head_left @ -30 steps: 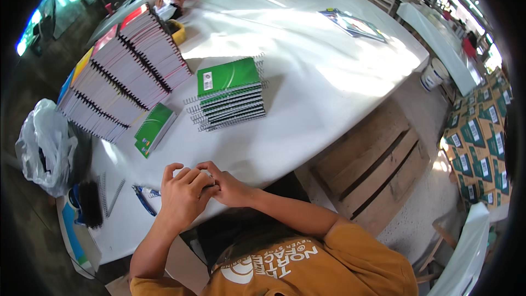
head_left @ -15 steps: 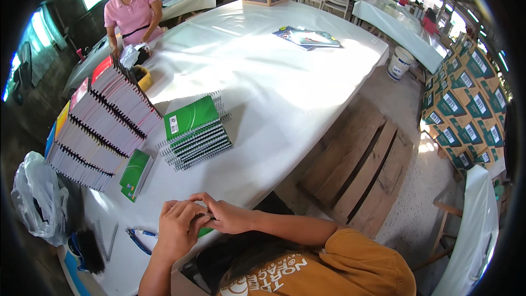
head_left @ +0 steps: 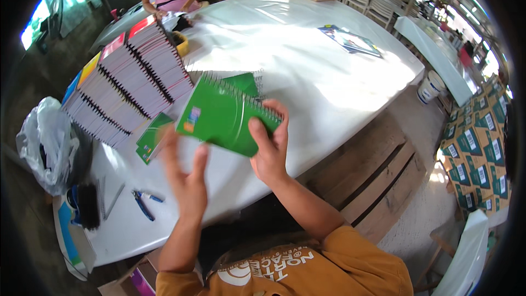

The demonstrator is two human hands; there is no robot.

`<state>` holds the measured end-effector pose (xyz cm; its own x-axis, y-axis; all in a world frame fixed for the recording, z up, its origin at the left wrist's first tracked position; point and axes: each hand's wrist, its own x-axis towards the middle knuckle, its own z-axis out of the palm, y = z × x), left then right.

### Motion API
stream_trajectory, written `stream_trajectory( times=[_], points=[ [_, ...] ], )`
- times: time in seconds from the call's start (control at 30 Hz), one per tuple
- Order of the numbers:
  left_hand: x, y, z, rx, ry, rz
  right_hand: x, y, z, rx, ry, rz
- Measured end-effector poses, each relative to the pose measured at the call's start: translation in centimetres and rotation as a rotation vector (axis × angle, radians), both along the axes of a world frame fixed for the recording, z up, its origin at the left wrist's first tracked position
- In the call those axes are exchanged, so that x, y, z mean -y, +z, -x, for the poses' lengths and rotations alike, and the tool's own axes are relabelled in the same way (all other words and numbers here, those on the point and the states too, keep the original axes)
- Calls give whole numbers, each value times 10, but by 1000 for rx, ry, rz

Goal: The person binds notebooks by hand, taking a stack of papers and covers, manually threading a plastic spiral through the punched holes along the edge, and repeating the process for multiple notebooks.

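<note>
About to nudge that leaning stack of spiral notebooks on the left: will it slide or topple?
The stack already leans and fans out, so a push would likely spill it. It probably feels heavy with so many notebooks. Smooth covers may slip over one another.

Green spiral-bound notebook (head_left: pixel 222 122) is hanging tilted in the air above the white table, cover facing up, wire binding running along its upper right edge; a small coloured label is showing near its left corner
</note>
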<state>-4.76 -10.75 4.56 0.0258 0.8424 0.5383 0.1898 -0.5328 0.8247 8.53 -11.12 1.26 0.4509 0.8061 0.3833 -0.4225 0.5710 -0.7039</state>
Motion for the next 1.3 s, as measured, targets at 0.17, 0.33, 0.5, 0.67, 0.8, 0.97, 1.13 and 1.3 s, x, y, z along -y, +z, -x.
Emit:
stream_trajectory(
  times=[0.17,0.33,0.5,0.67,0.8,0.97,1.13,1.3],
  points=[
    [-65,30,-47,147,49,-291,-69,-1,-19,422,-553,100],
    [-114,-23,-52,-579,58,-449,-87,-27,-43,531,-381,251],
    [-124,-46,-42,-210,393,-296,-102,-50,-39,627,-653,186],
    [-127,-71,-46,172,421,-50,-106,-54,-31,565,-645,208],
    [-122,-55,-28,18,355,83,-100,-56,-38,579,-719,142],
    [-153,-98,109,-867,581,-467,-40,-54,-29,476,-541,-9],
    [-64,-76,128,-1026,299,11,-14,-70,15,-290,609,540],
    [24,-45,117,-975,-285,-206,-22,-86,31,-197,1105,638]
  ],
)
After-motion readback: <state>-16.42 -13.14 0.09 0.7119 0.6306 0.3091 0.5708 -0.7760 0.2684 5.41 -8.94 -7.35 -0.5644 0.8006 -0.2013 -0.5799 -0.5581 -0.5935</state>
